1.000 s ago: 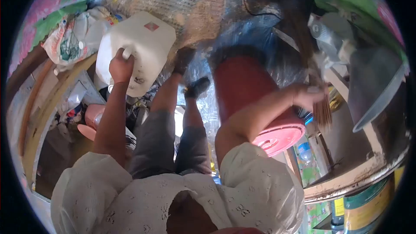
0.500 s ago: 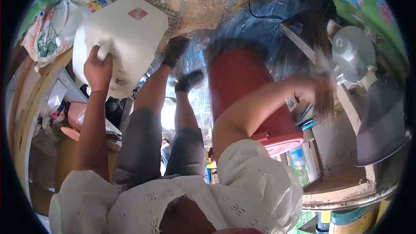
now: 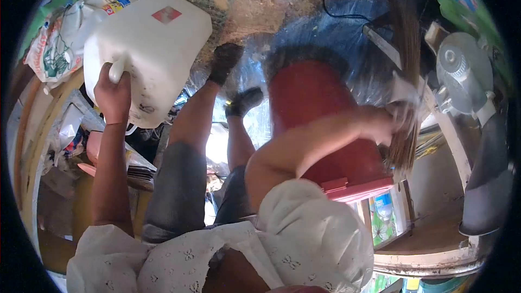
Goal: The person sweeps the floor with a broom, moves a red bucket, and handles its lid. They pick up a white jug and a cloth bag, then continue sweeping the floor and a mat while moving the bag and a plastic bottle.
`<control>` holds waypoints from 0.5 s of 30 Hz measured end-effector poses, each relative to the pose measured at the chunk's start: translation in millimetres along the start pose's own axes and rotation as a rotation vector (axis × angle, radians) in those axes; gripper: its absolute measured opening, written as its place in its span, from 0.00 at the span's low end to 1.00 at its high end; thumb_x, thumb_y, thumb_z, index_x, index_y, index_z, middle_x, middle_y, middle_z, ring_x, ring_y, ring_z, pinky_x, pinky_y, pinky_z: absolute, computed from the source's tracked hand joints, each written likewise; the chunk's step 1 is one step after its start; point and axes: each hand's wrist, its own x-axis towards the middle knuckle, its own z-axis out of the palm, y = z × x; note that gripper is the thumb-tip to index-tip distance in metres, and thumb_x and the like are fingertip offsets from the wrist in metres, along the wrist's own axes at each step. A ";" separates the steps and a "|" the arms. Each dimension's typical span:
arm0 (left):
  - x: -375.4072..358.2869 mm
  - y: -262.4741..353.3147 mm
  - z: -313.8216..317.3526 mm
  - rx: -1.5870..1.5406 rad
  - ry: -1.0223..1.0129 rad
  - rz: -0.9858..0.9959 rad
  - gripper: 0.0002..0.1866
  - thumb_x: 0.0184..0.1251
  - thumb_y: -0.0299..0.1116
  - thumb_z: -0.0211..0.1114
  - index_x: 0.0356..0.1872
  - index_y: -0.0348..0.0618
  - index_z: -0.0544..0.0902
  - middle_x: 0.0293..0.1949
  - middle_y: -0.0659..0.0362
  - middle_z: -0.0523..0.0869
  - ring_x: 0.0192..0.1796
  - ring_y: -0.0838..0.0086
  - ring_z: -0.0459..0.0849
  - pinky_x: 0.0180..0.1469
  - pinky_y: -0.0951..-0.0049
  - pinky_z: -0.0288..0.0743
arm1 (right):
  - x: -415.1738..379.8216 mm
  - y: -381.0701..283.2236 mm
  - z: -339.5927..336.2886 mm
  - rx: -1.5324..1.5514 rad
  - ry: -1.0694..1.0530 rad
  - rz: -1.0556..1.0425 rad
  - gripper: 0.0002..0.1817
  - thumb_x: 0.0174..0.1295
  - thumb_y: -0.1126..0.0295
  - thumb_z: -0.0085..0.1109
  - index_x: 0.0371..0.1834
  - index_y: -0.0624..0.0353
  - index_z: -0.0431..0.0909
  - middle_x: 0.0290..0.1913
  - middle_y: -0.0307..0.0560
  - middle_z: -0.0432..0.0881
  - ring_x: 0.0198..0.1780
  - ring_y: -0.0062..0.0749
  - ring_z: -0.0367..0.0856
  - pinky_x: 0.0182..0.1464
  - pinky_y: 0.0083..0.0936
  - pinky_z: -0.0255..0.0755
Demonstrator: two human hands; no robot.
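Note:
My left hand (image 3: 113, 97) is wrapped round the handle of a big white plastic jerry can (image 3: 157, 49), which has a red diamond label and dark smudges. The can is held tilted beside my leg. On the right, my right hand (image 3: 381, 125) is closed on a brown stick broom (image 3: 404, 38), near the end closest to me. Motion smears the hand and the pale, crumpled-looking patch beside it. The far end of the broom fades into shadow. Below my right forearm stands a tall red plastic bin (image 3: 315, 92), with its pinkish rim towards me.
Blue plastic sheeting and worn brown covering lie on the floor (image 3: 255, 11). A black cable (image 3: 347, 16) crosses it. To the right is an electric fan (image 3: 461, 70) beside a wooden frame. A white printed bag (image 3: 59, 49) and a pink container (image 3: 93, 146) are at left.
The view has shifted slightly. My right hand has moved a little downward with the broom, whose sticks now show more clearly. My left hand keeps its hold on the jerry can.

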 end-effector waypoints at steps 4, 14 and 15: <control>0.5 -0.1 -2.2 0.082 -0.012 0.000 0.15 0.46 0.32 0.60 0.37 0.38 0.76 0.27 0.45 0.80 0.32 0.52 0.80 0.34 0.64 0.72 | -29.1 100.4 165.9 0.612 0.180 -0.061 0.20 0.40 0.74 0.68 0.38 0.66 0.72 0.37 0.51 0.75 0.39 0.35 0.74 0.42 0.25 0.72; 2.5 0.5 4.2 0.227 0.027 0.031 0.15 0.47 0.38 0.59 0.37 0.46 0.77 0.26 0.47 0.80 0.31 0.52 0.79 0.33 0.59 0.72 | 91.8 -19.2 -88.9 1.167 0.123 0.613 0.13 0.51 0.68 0.50 0.32 0.69 0.74 0.34 0.54 0.77 0.39 0.41 0.76 0.43 0.33 0.72; 2.2 0.7 4.7 0.234 0.037 0.041 0.15 0.47 0.38 0.59 0.37 0.46 0.77 0.26 0.47 0.80 0.31 0.51 0.79 0.33 0.59 0.72 | 100.6 -0.1 -77.4 0.947 0.104 0.365 0.12 0.51 0.68 0.50 0.30 0.68 0.74 0.34 0.53 0.77 0.36 0.41 0.77 0.41 0.33 0.73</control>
